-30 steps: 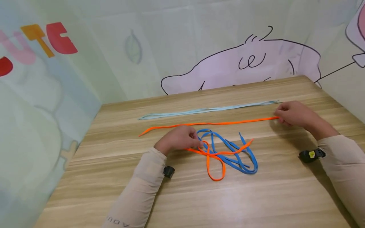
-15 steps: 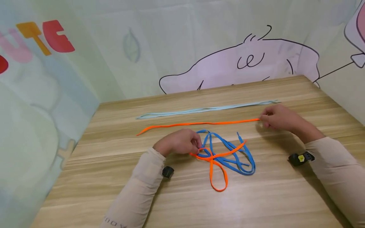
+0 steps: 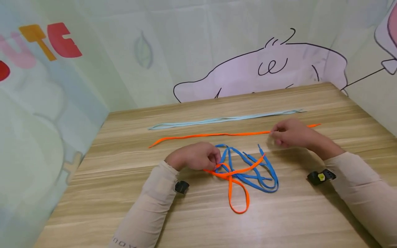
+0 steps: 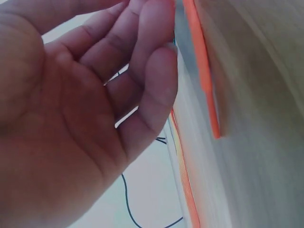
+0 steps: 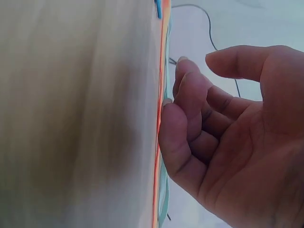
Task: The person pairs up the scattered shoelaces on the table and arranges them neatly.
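In the head view my left hand pinches a looped orange shoelace at the left side of the pile; the fingertip contact is partly hidden. That lace lies over a tangled blue shoelace. Behind them a second orange shoelace stretches almost straight from left to right. My right hand is over its right part, covering a stretch, while its tip shows beyond the wrist. The right wrist view shows this hand's thumb apart from its loosely bent fingers, with nothing between them.
A pale blue shoelace, folded lengthwise, lies farther back, roughly parallel to the straight orange one. The wooden table ends against a printed cloth backdrop. Both forearms wear beige sleeves and dark wrist devices.
The right hand has let go of the straight orange lace's right end and moved left along it. The left hand has moved slightly nearer, and the orange loop has shifted toward the front.
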The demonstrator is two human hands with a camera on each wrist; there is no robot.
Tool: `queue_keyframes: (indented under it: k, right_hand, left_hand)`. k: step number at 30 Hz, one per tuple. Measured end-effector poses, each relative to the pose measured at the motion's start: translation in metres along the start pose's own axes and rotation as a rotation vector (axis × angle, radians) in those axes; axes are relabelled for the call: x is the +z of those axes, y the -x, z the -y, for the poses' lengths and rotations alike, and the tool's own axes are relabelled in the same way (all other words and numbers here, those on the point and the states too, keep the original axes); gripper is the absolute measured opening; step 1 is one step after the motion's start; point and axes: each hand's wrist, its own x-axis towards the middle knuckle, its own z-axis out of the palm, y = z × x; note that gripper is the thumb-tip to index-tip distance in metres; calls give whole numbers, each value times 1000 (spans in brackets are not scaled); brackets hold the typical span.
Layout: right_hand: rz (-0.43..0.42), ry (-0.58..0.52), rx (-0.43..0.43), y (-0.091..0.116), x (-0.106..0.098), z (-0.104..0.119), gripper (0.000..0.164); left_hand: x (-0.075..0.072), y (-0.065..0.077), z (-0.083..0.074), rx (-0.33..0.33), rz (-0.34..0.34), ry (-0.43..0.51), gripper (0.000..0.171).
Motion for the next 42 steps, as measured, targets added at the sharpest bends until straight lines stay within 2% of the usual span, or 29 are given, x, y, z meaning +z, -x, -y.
queue_keyframes:
  k: [5, 9, 13, 16, 19, 24, 30, 35, 38, 42]
  right_hand:
    - [49, 6, -38, -1, 13, 8, 18]
    - [101, 24, -64, 0, 23, 17, 18]
    - [113, 100, -107, 3, 31, 27, 20]
    - [107, 156, -131, 6, 37, 33, 18]
    - [122, 168, -160, 7, 44, 37, 16]
    - [151, 124, -231, 9, 53, 44, 13]
    - [203, 22, -255, 13, 60, 53, 12]
    - [280, -32, -336, 18, 64, 56, 14]
    - [301, -22, -400, 19, 66, 57, 11]
    - [330, -51, -435, 20, 67, 59, 8]
  left_hand:
    - [-3, 4, 1, 9, -56, 28, 13]
    - [-5, 8, -1, -11, -62, 38, 10]
    - [-8, 11, 0, -5, -75, 60, 8]
    - [-9, 12, 2, 24, -83, 102, 13]
    - [-10, 13, 3, 49, -69, 170, 26]
    - [-8, 12, 2, 92, -3, 295, 42]
    - [-6, 11, -4, 199, 2, 334, 24]
    - [-6, 9, -7, 226, -25, 320, 26]
    - [-6, 9, -10, 215, -67, 317, 28]
    - [-6, 10, -13, 200, -120, 357, 27]
